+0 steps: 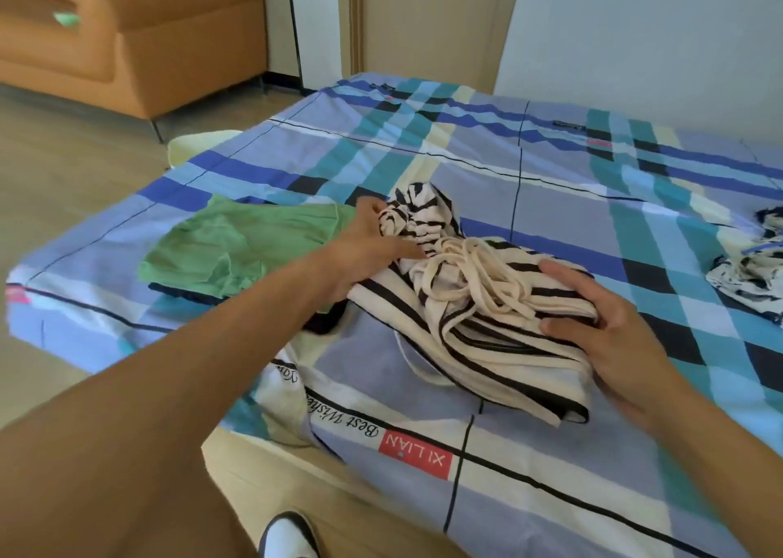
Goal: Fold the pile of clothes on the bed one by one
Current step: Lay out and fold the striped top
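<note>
- A striped garment [487, 345], cream with black stripes, is seen on the bed [551, 155], in the near middle part; the near end is folded and lies flat; the far end is raised in a crumpled lump.
- A cream cord [466, 278] is lying in loose loops on top of the striped garment, between the two hands.
- The left hand [364, 248] is placed at the far left part of the striped garment; its fingers are curled into the bunched cloth, and this cloth is gripped; the thumb is pointed toward the cord.
- The right hand [606, 316] is placed at the right end of the striped garment; the folded edge is held between the thumb on the near side and the spread fingers on top; the fingers are only a little bent.
- A green garment [237, 244] is laid flat to the left of the left hand, near the edge of the bed; it is resting on a dark garment [178, 292], of which only a narrow edge is shown.
- Some patterned clothes [750, 269], white with dark marks, are heaped at the right border of the view, well apart from the striped garment.
- A red label [417, 456] with white letters is printed on the bed cover near the person.
- An orange sofa [127, 40] is seen at the far left, beyond the bed; the tip of a shoe [290, 532] is shown at the bottom.
</note>
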`<action>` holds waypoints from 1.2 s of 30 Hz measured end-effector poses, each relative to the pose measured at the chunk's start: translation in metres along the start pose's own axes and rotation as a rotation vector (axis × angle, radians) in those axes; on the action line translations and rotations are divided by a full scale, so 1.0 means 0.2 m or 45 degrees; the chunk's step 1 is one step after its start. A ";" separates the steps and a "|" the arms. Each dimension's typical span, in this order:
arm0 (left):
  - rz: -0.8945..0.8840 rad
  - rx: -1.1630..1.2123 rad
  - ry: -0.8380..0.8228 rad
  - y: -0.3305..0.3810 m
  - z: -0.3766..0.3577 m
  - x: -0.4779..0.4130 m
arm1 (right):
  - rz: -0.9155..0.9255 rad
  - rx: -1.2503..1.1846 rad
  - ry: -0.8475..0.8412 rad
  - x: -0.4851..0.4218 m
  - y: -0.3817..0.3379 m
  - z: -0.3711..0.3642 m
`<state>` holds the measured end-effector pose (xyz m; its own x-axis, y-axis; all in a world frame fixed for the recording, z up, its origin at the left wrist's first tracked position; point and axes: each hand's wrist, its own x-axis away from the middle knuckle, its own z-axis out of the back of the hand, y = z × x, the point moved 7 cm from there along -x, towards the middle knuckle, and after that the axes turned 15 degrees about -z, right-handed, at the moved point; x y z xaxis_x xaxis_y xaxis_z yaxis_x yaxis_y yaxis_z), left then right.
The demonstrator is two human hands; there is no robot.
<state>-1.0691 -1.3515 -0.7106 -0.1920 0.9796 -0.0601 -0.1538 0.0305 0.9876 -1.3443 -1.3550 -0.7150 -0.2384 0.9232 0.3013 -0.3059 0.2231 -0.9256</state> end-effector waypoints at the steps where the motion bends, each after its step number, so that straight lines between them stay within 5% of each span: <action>1: -0.002 0.020 0.030 0.06 0.09 -0.02 | 0.025 -0.042 -0.029 -0.03 -0.07 -0.04; 8: -0.115 -0.251 0.286 0.41 0.80 -0.14 | 0.203 -0.221 -0.208 -0.30 -0.60 -0.53; 15: 0.200 -0.261 0.291 -0.01 1.29 -0.05 | 0.172 0.017 -0.327 -0.52 -0.58 -1.11; 22: 0.376 -0.729 0.195 -0.20 1.37 -0.05 | 0.012 0.496 -0.228 -0.59 -0.32 -1.19; 25: -0.075 -1.298 0.251 0.06 1.32 -0.14 | 0.229 0.754 0.000 -0.57 -0.46 -1.18; 28: -0.411 -1.390 -0.003 0.14 1.08 -0.20 | 0.400 0.709 -0.061 -0.53 -0.57 -1.29; 31: -0.228 -1.658 -0.314 -0.11 0.98 -0.15 | 0.403 0.958 -0.110 -0.56 -0.52 -1.39; 36: -0.117 -1.589 -0.299 -0.31 1.05 -0.04 | 0.308 1.299 -0.175 -0.63 -0.22 -1.43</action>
<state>-0.8546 -1.3198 -0.7418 0.0237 0.9992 0.0326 -0.9857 0.0179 0.1673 -1.0367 -1.3923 -0.7780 -0.4791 0.8505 0.2169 -0.8509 -0.3894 -0.3525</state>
